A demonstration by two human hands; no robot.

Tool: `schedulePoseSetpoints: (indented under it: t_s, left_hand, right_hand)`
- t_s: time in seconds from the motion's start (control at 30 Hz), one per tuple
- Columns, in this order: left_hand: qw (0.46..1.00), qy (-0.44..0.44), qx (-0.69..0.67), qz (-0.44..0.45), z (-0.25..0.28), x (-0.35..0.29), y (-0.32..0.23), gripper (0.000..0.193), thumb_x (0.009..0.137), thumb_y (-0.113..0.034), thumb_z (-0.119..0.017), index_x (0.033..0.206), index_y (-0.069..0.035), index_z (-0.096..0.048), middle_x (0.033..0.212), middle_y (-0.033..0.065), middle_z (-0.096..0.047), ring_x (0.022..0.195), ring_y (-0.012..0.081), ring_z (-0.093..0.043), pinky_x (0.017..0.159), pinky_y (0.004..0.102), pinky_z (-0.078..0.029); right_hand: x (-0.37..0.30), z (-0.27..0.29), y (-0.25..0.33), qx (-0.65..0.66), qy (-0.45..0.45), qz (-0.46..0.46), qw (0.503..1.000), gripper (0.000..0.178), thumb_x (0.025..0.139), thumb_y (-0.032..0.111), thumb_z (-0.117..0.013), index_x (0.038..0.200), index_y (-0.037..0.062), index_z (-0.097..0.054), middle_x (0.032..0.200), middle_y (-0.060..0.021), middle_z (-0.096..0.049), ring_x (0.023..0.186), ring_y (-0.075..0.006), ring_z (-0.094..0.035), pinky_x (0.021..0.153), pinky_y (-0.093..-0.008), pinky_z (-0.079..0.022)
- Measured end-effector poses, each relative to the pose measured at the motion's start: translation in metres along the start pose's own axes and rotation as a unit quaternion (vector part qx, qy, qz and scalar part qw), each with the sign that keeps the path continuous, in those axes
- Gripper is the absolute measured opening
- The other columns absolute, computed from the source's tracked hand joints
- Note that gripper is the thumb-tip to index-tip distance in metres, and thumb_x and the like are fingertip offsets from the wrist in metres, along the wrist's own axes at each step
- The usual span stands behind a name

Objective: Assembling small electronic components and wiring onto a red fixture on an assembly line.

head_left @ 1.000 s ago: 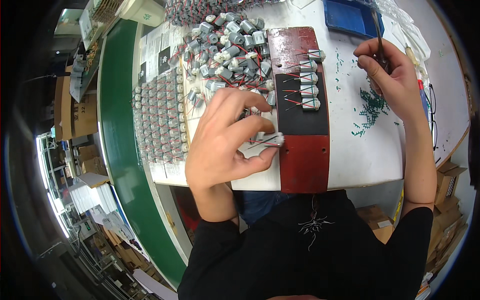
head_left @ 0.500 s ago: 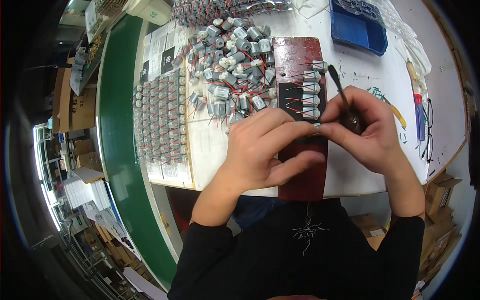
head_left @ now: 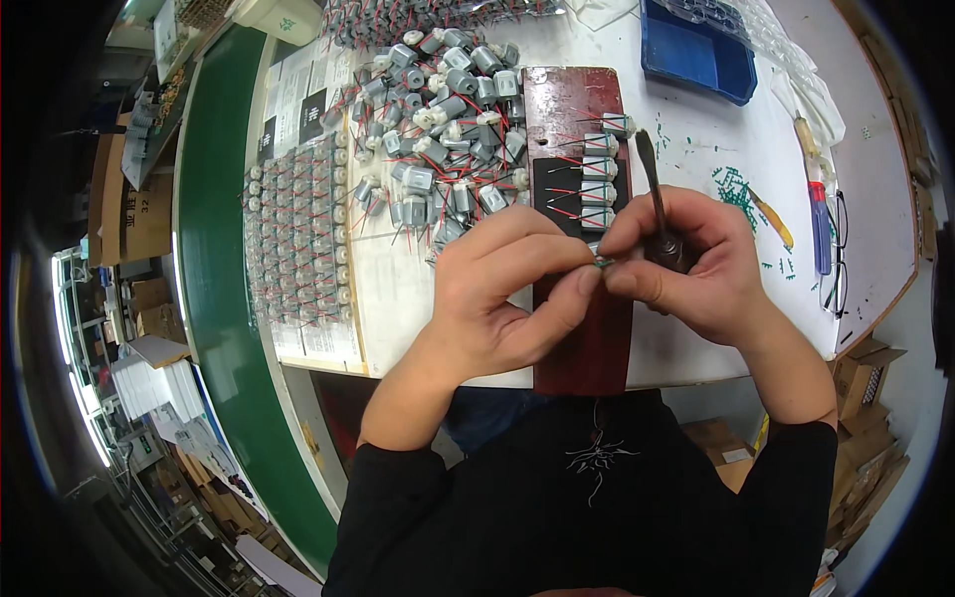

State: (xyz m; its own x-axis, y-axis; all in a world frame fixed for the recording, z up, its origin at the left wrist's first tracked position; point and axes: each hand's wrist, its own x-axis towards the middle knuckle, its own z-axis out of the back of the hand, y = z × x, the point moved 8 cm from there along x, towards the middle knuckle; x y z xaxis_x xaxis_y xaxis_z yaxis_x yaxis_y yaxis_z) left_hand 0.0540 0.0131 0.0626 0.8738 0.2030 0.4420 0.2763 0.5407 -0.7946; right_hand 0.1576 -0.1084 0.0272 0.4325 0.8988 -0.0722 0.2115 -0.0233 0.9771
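Note:
My left hand (head_left: 507,294) and my right hand (head_left: 696,264) meet fingertip to fingertip over a dark red board (head_left: 585,343). Between the pinched fingers a small green piece (head_left: 601,262) just shows; most of it is hidden. Tucked in my right hand is a dark screwdriver (head_left: 652,179), its flat tip pointing away from me. Small grey motors (head_left: 598,169) with red and black wires stand in a column on the board's black pad (head_left: 545,189), just beyond my fingers. One partly covered motor (head_left: 589,237) sits right by the left fingertips.
Left of the board lies a heap of loose motors (head_left: 453,109); farther left, motors stand in neat rows (head_left: 298,239). Green bits (head_left: 734,189), a yellow-handled tool (head_left: 773,221), a red-and-blue screwdriver (head_left: 820,229) and glasses (head_left: 839,249) lie right. A blue bin (head_left: 696,62) stands at the back.
My left thumb has closed up to the index finger, and the small green piece now shows between the fingertips. The whole view has shifted slightly; the screwdriver stays in my right hand.

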Motion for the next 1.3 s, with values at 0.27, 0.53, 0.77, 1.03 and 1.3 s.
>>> schedulePoseSetpoints:
  t_s: [0.27, 0.53, 0.77, 1.03, 1.3]
  left_hand:
    - [0.998, -0.047, -0.033, 0.015, -0.001, -0.005, 0.006, 0.014, 0.087, -0.008, -0.083, 0.099, -0.005, -0.076, 0.086, 0.0082, -0.07, 0.069, 0.0243, -0.067, 0.06, 0.0324, -0.052]
    - [0.988, 0.043, 0.143, 0.041, -0.012, -0.01, 0.013, 0.025, 0.085, -0.017, -0.086, 0.105, -0.009, -0.072, 0.094, 0.0058, -0.072, 0.075, 0.0264, -0.071, 0.062, 0.0355, -0.055]
    - [0.987, 0.08, 0.112, 0.082, -0.017, -0.014, 0.024, 0.026, 0.083, -0.013, -0.088, 0.102, -0.006, -0.071, 0.094, 0.0072, -0.073, 0.08, 0.0251, -0.073, 0.067, 0.0336, -0.057]
    - [0.988, 0.075, 0.107, 0.088, -0.018, -0.016, 0.026, 0.028, 0.083, -0.012, -0.087, 0.104, -0.005, -0.069, 0.094, 0.0087, -0.072, 0.082, 0.0274, -0.073, 0.068, 0.0344, -0.058]
    - [0.988, 0.077, 0.1, 0.089, -0.022, -0.016, 0.024, 0.028, 0.084, -0.01, -0.086, 0.105, -0.004, -0.068, 0.095, 0.0096, -0.072, 0.083, 0.0282, -0.073, 0.07, 0.0356, -0.058]
  right_hand:
    - [0.001, -0.003, 0.005, 0.04, -0.071, 0.147, 0.986, 0.017, 0.097, 0.01, -0.078, 0.106, -0.0009, -0.068, 0.102, -0.0068, -0.065, 0.066, -0.0071, -0.056, 0.056, -0.0199, -0.043]
    - [0.012, 0.036, 0.003, -0.153, -0.033, -0.038, 0.987, 0.013, 0.098, 0.011, -0.076, 0.101, 0.0001, -0.069, 0.095, -0.0012, -0.062, 0.07, -0.0064, -0.055, 0.059, -0.0207, -0.042]
    - [0.012, 0.021, -0.008, -0.247, 0.042, -0.05, 0.967, 0.012, 0.092, 0.006, -0.078, 0.095, -0.001, -0.069, 0.09, 0.0007, -0.062, 0.076, -0.0075, -0.056, 0.064, -0.0237, -0.043]
    - [0.011, 0.011, 0.004, -0.341, 0.014, -0.016, 0.94, 0.012, 0.087, 0.003, -0.08, 0.091, -0.0014, -0.069, 0.086, -0.0017, -0.062, 0.072, -0.0083, -0.055, 0.062, -0.024, -0.041]
    - [0.005, 0.0, 0.014, -0.403, -0.024, 0.027, 0.914, 0.011, 0.085, -0.002, -0.078, 0.091, -0.0021, -0.069, 0.085, -0.0029, -0.061, 0.068, -0.0092, -0.055, 0.058, -0.0244, -0.039]
